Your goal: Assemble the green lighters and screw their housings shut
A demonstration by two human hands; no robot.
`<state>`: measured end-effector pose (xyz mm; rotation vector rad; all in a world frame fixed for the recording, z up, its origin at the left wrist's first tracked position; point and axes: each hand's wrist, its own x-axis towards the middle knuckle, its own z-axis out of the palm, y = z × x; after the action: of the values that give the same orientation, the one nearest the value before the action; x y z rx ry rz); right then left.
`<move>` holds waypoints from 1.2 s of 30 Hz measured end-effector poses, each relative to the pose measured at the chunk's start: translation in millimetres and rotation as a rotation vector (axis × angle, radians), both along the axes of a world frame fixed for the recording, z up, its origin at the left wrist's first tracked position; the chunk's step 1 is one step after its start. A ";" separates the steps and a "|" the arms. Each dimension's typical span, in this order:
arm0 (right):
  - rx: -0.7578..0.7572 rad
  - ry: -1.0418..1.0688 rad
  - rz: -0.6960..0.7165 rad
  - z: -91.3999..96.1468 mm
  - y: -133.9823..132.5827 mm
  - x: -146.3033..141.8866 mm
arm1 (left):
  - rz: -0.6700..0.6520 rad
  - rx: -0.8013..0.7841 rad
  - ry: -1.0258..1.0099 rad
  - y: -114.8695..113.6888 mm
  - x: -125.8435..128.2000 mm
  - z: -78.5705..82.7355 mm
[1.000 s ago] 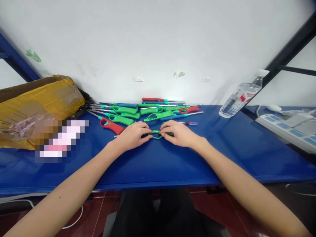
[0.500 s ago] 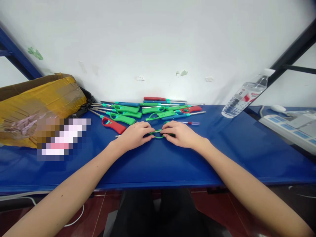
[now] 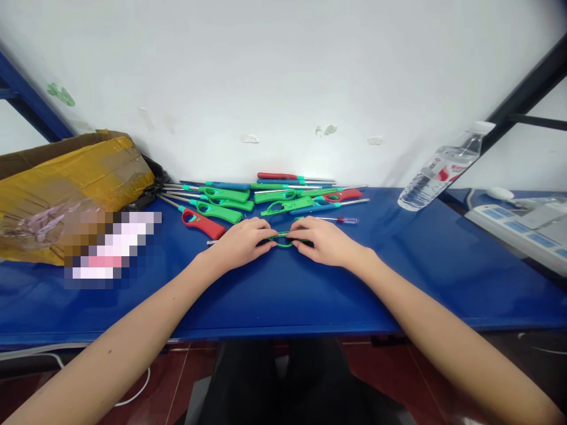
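Between my two hands, just above or on the blue table, is a green lighter handle (image 3: 284,242) with a trigger loop. My left hand (image 3: 246,242) is closed on its left end, thumb below and fingers above. Its right end is gripped by my right hand (image 3: 322,240), also with bent fingers. My fingers cover both ends, so inner parts cannot be made out. Behind the hands lie a green lighter half (image 3: 287,206) and a small screwdriver (image 3: 348,220) with a purple and red handle. A red long-necked lighter (image 3: 204,224) rests by my left hand.
Several green, red and blue lighters (image 3: 227,195) lie along the wall. A taped carton (image 3: 66,195) stands at the left beside a blurred packet. A water bottle (image 3: 438,168) leans at the right, near a white power strip (image 3: 518,227). The blue table (image 3: 283,295) ends before my lap.
Hardly anything differs. Both hands keep the same hold on the green lighter handle, which has turned or shifted very slightly between the fingers.
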<state>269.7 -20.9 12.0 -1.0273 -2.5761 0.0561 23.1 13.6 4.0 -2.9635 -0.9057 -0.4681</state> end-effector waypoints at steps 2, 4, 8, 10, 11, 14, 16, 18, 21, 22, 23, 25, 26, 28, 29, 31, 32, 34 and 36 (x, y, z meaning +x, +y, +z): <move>0.004 -0.008 -0.005 0.1 -0.3 0.0 | -0.005 0.002 0.000 -0.2 0.1 0.0; 0.006 -0.011 -0.008 0.1 -0.4 0.0 | -0.007 0.003 -0.003 -0.3 0.1 -0.1; 0.005 -0.015 -0.008 0.2 -0.3 -0.5 | -0.005 -0.004 -0.005 -0.3 -0.2 -0.6; 0.010 -0.017 -0.005 0.1 -0.3 -1.0 | -0.008 -0.010 -0.009 -0.1 -0.2 -0.9; 0.013 -0.019 -0.005 -0.1 -0.3 -1.3 | -0.009 -0.013 -0.014 0.1 -0.2 -1.1; 0.019 -0.025 -0.007 -0.4 -0.5 -2.1 | -0.014 -0.034 -0.033 0.7 0.0 -1.8; 0.018 -0.025 -0.007 -0.5 -0.7 -2.2 | -0.014 -0.053 -0.049 1.2 0.0 -2.3; 0.017 -0.019 -0.004 -0.5 -1.0 -2.1 | -0.013 -0.070 -0.068 1.6 0.1 -2.7; 0.017 -0.018 -0.004 -0.3 -1.2 -1.9 | -0.012 -0.085 -0.085 1.8 0.4 -2.8; 0.018 -0.020 -0.004 -0.3 -1.3 -1.9 | -0.012 -0.086 -0.086 1.8 0.6 -2.7; 0.018 -0.024 -0.005 -0.3 -1.3 -2.0 | -0.012 -0.087 -0.086 1.7 0.8 -2.5; 0.023 -0.030 -0.009 -0.5 -1.2 -2.3 | -0.012 -0.091 -0.084 1.7 1.1 -2.0; 0.026 -0.034 -0.012 -0.7 -1.2 -2.4 | -0.014 -0.094 -0.083 1.7 1.3 -1.7; 0.032 -0.042 -0.014 -1.1 -1.0 -2.6 | -0.019 -0.097 -0.078 2.0 1.5 -1.5; 0.033 -0.044 -0.013 -1.4 -0.9 -2.6 | -0.022 -0.095 -0.075 2.3 1.5 -1.6; 0.036 -0.041 -0.013 -1.9 -0.8 -2.5 | -0.028 -0.081 -0.067 3.1 1.4 -2.1; 0.036 -0.037 -0.013 -2.1 -0.7 -2.4 | -0.032 -0.073 -0.064 3.6 1.3 -2.5; 0.035 -0.035 -0.014 -2.5 -0.7 -2.1 | -0.038 -0.058 -0.059 4.2 1.2 -3.3; 0.034 -0.040 -0.008 -2.9 -0.8 -1.9 | -0.039 -0.049 -0.052 4.5 1.2 -3.7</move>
<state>267.9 -21.7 9.2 -1.0370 -2.5992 -0.0109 24.3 18.1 0.3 -3.0314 -0.8783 -0.5339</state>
